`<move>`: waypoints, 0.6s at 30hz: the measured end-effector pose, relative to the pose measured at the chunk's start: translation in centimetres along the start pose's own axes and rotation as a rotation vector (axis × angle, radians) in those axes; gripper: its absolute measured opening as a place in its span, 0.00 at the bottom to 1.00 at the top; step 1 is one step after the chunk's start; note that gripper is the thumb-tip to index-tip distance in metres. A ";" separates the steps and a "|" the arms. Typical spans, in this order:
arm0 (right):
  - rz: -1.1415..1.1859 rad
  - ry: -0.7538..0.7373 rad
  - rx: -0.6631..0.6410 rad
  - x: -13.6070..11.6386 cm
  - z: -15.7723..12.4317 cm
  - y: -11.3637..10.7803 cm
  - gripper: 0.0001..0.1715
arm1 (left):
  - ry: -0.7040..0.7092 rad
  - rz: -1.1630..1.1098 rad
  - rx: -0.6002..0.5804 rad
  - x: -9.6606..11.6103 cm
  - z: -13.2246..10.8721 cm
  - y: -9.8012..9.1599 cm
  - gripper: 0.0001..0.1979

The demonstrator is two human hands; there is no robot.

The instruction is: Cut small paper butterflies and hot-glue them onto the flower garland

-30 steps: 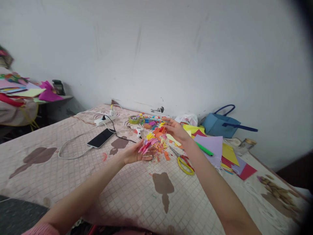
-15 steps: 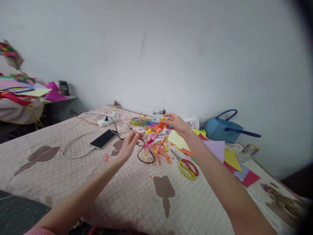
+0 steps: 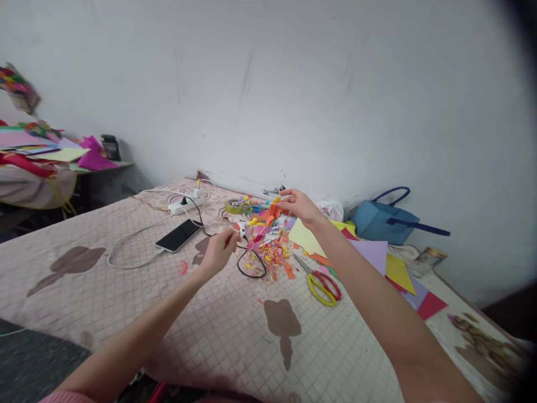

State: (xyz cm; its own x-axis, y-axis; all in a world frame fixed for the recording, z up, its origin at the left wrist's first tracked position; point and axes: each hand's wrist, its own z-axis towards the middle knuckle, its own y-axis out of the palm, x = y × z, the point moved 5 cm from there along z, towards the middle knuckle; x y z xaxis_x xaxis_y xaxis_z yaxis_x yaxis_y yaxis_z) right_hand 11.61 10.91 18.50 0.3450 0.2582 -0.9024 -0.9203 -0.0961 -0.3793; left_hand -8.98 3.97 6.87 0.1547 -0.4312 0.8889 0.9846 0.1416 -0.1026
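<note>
My left hand [image 3: 218, 253] is above the table with its fingers pinched together, just left of a white tool [image 3: 242, 228] on a black cord. Whatever is in that pinch, if anything, is too small to make out. Farther back, my right hand [image 3: 302, 206] has thumb and fingers closed on an orange paper cut-out [image 3: 274, 212], with a yellow piece [image 3: 276, 200] at the fingertips. Beneath and between both hands lies a pile of paper scraps [image 3: 272, 254] in pink, yellow and orange. The black cord [image 3: 251, 276] loops in front of it.
Scissors [image 3: 322, 286] with red and yellow handles lie right of the scraps, beside coloured paper sheets [image 3: 369, 254]. A phone [image 3: 178, 235], a power strip [image 3: 187, 205] and a tape roll [image 3: 235, 206] are at left. A blue bag [image 3: 380, 221] stands by the wall.
My left hand has turned and drawn slightly down and left, its fingers curling in, uncovering more of the white tool. My right hand has risen slightly with the orange cut-out.
</note>
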 end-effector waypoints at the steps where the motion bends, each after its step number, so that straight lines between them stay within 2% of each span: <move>1: -0.003 0.000 0.003 0.0 0.0 -0.1 0.19 | -0.021 -0.043 0.023 -0.3 0.1 -0.4 0.15; 7: -0.013 -0.003 0.020 0.1 0.2 -0.6 0.19 | -0.135 -0.309 0.236 -2.8 1.0 -3.9 0.18; 11: -0.015 -0.001 0.023 0.0 0.3 -0.7 0.19 | -0.131 -0.322 0.348 -3.8 0.9 -5.7 0.20; 14: -0.012 -0.008 0.009 0.0 0.3 -0.4 0.19 | -0.068 -0.236 0.328 -2.5 0.9 -5.2 0.21; 17: -0.010 -0.017 -0.004 0.2 0.3 0.2 0.20 | 0.039 -0.142 0.233 0.6 1.5 -3.0 0.09; 18: -0.009 -0.021 -0.006 0.3 0.3 0.4 0.21 | 0.077 -0.120 0.198 1.7 1.8 -2.2 0.08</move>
State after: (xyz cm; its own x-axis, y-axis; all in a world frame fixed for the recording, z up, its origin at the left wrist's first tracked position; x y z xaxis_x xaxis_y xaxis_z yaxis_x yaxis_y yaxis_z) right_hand 11.29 11.27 18.20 0.3492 0.2789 -0.8946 -0.9160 -0.0998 -0.3886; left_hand -11.01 4.49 9.42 0.0503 -0.5213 0.8519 0.9623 0.2537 0.0984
